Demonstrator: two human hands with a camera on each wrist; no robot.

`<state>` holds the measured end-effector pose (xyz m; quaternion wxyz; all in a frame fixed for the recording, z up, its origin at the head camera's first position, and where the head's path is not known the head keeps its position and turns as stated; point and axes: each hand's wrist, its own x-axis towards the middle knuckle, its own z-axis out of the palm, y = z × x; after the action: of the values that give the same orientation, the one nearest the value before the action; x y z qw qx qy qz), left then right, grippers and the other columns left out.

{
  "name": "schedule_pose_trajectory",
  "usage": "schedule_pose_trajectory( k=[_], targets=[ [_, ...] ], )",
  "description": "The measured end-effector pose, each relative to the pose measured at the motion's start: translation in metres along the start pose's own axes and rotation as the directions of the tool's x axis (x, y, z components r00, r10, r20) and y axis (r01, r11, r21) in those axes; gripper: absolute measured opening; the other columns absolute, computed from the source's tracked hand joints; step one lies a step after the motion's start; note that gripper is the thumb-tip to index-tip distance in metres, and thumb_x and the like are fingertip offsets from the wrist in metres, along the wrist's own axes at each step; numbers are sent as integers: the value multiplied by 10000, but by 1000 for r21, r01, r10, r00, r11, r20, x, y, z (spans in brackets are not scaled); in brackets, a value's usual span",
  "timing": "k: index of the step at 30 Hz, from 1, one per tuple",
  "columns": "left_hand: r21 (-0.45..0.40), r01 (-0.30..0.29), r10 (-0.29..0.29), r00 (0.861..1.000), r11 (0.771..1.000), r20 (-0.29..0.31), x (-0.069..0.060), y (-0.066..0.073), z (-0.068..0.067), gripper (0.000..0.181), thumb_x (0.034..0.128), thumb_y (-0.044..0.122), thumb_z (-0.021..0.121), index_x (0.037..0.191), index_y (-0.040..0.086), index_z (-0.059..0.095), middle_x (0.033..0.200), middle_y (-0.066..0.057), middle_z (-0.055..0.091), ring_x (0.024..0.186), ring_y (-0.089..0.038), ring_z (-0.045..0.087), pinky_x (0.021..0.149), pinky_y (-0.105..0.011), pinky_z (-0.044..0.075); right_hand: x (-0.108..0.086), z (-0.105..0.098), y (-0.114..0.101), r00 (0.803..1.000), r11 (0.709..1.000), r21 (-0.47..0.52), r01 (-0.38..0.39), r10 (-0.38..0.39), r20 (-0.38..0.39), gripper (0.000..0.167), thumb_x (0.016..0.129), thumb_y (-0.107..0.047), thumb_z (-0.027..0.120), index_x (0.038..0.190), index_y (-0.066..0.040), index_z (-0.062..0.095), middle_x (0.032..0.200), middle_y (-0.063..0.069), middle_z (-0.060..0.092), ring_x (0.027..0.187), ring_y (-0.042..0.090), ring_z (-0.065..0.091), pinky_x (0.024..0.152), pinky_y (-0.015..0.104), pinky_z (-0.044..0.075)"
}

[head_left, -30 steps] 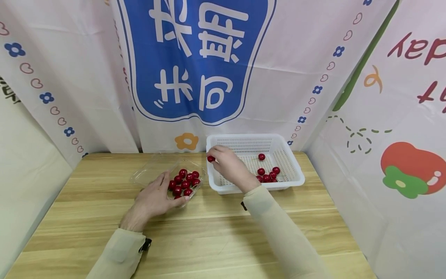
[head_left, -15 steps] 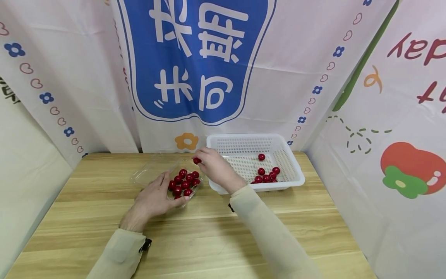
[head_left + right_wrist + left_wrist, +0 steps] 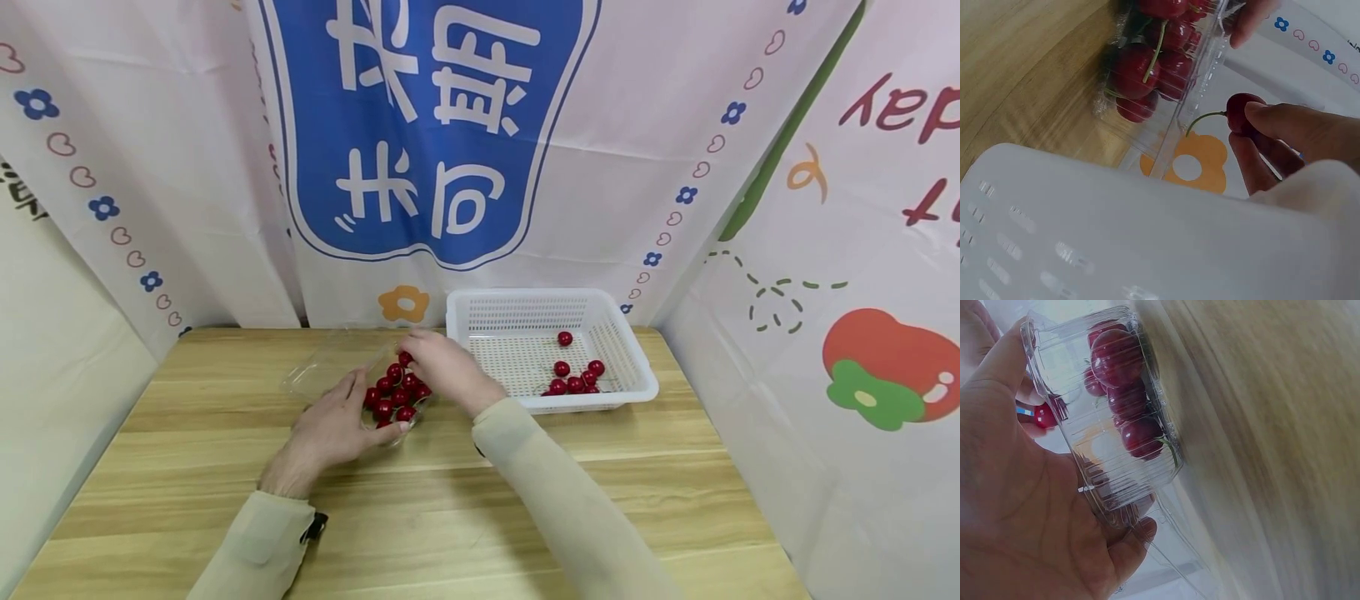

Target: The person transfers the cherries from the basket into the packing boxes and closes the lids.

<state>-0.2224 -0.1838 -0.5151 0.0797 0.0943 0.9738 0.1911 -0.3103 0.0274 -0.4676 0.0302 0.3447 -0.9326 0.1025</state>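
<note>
My left hand (image 3: 326, 429) holds the near left side of a clear plastic box (image 3: 1104, 484), its thumb and fingers spread across the rim. Several dark red cherries (image 3: 400, 397) are heaped in this box. Between thumb and fingers, my right hand (image 3: 446, 371) pinches one cherry (image 3: 1241, 114), whose green stem points toward the box in the right wrist view. That hand is over the box's far right corner in the head view. A white slotted basket (image 3: 551, 404) stands to the right, with several cherries (image 3: 575, 384) mostly in its near right part.
The box's clear lid (image 3: 315, 367) lies folded back to the left on the wooden table (image 3: 450, 517). Printed white cloth (image 3: 622, 125) hangs behind the table, and more cloth stands along the right side.
My right hand has moved left from the basket's left rim to above the clear box, carrying the pinched cherry. The left hand stays on the box.
</note>
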Motion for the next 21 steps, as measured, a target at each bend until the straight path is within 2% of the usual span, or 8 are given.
schedule_pose_trajectory(
  k=[7, 16, 21],
  targets=[
    [1, -4, 4, 1000, 1000, -2, 0, 1, 0, 1426, 976, 929, 693, 1818, -118, 214, 1888, -398, 265, 1681, -668, 414, 1301, -820, 464, 5, 8, -1, 999, 999, -23, -24, 25, 36, 259, 1168, -118, 729, 1403, -171, 823, 1430, -12, 829, 1271, 165, 818, 1060, 304, 700],
    [2, -8, 8, 1000, 1000, -9, 0, 0, 0, 1431, 973, 925, 702, 1816, -122, 214, 1878, -409, 279, 1677, -665, 424, 1305, -803, 472, 6, 9, -1, 995, 999, -39, -17, 21, 95, 247, 1163, -147, 749, 1390, -175, 844, 1348, -19, 877, 1211, 161, 841, 1018, 320, 714],
    [0, -6, 6, 1000, 1000, -4, 1, 0, 0, 1433, 974, 922, 704, 1815, -128, 208, 1878, -412, 274, 1680, -668, 416, 1311, -805, 466, 2, 1, 1, 997, 1000, -20, -7, 9, 76, 344, 1168, -124, 738, 1503, -179, 797, 1469, -12, 846, 1326, 169, 823, 1119, 307, 685]
  ],
)
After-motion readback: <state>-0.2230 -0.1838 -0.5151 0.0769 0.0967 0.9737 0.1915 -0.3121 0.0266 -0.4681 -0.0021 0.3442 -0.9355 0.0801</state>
